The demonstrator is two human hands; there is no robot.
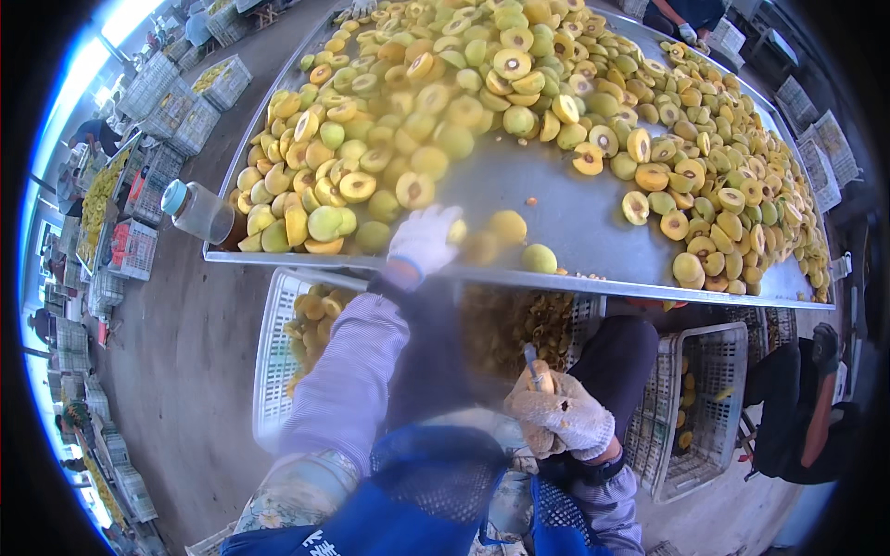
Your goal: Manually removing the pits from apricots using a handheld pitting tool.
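My left hand (424, 240), in a white glove, is over the near edge of a metal table (556, 243). A piece of yellow fruit (457, 231) is at its fingertips; blur hides whether it is gripped. My right hand (562, 417), in a worn, stained knit glove, is shut on a small hand tool (534, 367) with a metal end, held over my lap. Halved yellow-green stone fruits, apparently peaches (357, 186), are heaped on the table, many showing pits or brown hollows. A greenish fruit piece (539, 258) lies near the rim.
Below the table, a white plastic crate (271, 361) holds fruit pieces, beside brown scraps (535, 320). Another crate (702, 417) stands right. A lidded clear bottle (201, 212) is at the table's left corner. Co-workers' gloved hands (688, 33) (826, 347) show at the far side and right.
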